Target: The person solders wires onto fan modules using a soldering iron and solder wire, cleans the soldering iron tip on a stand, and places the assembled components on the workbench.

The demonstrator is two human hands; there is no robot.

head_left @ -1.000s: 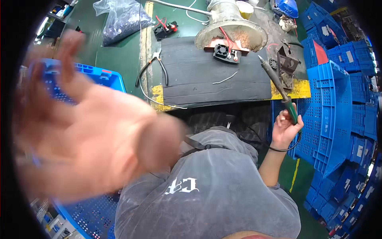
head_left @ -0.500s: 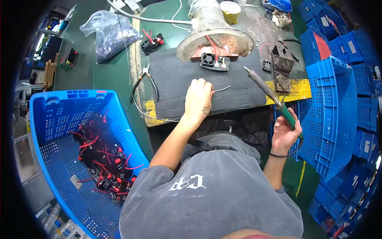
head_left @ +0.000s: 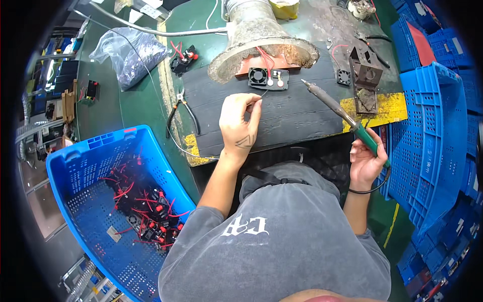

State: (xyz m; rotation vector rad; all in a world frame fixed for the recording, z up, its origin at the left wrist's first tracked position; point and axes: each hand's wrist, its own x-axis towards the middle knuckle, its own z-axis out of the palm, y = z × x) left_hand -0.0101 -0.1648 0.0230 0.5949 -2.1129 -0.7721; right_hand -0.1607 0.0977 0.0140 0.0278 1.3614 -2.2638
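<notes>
Near the middle of the black work mat (head_left: 201,95), my left hand (head_left: 236,121) pinches a thin solder wire (head_left: 265,92) between thumb and forefinger. The wire's tip points up at the lower edge of a small black fan assembly (head_left: 258,76). That assembly has white round pads, and red wires run from it under a flared hood (head_left: 261,43). My right hand (head_left: 367,161) is wrapped round the green handle of a soldering iron (head_left: 332,103). The iron's tip sits to the right of the fan assembly, apart from it.
Pliers (head_left: 182,113) lie left on the mat. A second fan assembly (head_left: 183,60) and a clear bag (head_left: 131,60) are behind. Right are a metal bracket (head_left: 367,70) and a small fan (head_left: 343,77). Blue crates (head_left: 427,136) stand right; a blue bin (head_left: 75,166) of wired parts stands left.
My left hand has turned and lifted, bringing the solder wire's end from the open mat up towards the fan assembly. My right hand still holds the iron, its tip about as near.
</notes>
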